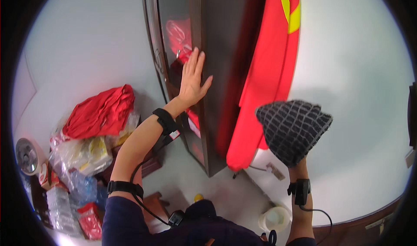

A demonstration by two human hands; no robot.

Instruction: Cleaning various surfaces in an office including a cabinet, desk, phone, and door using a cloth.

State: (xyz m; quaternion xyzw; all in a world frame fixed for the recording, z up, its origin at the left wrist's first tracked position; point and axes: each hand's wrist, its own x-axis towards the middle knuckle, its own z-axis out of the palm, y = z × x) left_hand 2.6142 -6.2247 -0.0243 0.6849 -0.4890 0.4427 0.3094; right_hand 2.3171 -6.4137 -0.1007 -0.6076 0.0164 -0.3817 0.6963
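Note:
My left hand [193,78] lies with its fingers spread against the front edge of a tall dark cabinet [213,116] with glass in its door. Behind that glass shows a red item in clear plastic [179,34]. My right hand is hidden behind or under a black checked cloth [293,129], which hangs over it in front of the white wall; the fingers cannot be seen. Left of the cloth, a red flag with yellow parts [267,83] hangs beside the cabinet.
At the left a bundle of red cloth [101,114] lies on plastic bags [88,155], near a round lamp [27,156], clear plastic containers [62,210] and a red packet [90,221]. Below stand a wooden stool [154,207] and a pale bucket [275,219]. A wall socket [275,171] sits low.

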